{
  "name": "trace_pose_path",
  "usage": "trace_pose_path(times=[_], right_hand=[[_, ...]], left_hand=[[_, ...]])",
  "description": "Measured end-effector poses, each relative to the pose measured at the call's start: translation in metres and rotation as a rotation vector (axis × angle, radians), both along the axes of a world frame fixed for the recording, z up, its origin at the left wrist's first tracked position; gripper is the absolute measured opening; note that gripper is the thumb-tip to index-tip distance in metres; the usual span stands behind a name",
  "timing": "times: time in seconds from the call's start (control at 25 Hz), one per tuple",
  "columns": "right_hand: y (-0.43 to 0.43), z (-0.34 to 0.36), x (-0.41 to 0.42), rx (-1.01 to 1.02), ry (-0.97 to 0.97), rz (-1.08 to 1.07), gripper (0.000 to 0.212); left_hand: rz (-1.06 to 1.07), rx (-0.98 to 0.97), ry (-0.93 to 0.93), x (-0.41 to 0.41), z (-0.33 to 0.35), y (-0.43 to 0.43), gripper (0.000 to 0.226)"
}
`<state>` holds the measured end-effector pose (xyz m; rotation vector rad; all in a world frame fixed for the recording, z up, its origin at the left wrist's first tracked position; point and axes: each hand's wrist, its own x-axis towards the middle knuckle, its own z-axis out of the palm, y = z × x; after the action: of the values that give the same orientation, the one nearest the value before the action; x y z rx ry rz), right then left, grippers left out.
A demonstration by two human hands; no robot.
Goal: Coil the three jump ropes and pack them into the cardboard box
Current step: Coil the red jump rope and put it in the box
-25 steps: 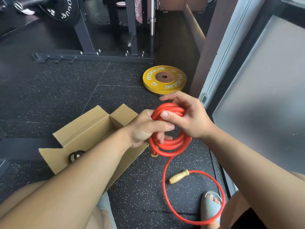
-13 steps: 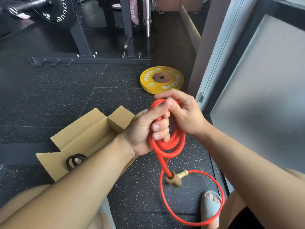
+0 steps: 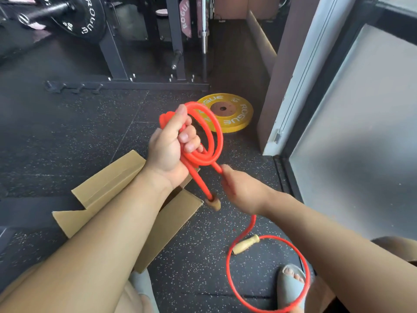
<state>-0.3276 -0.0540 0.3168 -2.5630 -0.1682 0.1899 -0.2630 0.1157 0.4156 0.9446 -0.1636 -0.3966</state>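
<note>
1. Sitting lower left on the floor: cardboard box point(image 3: 108, 195), flaps open, inside hidden by the left forearm.
2. Left hand point(image 3: 168, 152), centre frame: fingers curled tight round the red jump rope point(image 3: 198, 158) coil, held up just right of the box. One wooden handle point(image 3: 213, 204) dangles below.
3. Right hand point(image 3: 244, 193), just right of that: fist closed on the rope's tail.
4. Lower right: tail loops on the floor, second handle point(image 3: 246, 243) lying there.
</note>
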Motion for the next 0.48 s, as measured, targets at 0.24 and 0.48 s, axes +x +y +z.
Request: trace_pose_path(times=[0.24, 0.48], right_hand=[[0.013, 0.039, -0.001, -0.232, -0.296, 0.157, 0.025], [0.008, 0.055, -0.002, -0.224, -0.591, 0.305, 0.025]], left_hand=[[0.275, 0.359, -0.218, 0.009, -0.017, -0.004, 0.039], [0.122, 0.906, -0.415, -0.002, -0.025, -0.01, 0.047]])
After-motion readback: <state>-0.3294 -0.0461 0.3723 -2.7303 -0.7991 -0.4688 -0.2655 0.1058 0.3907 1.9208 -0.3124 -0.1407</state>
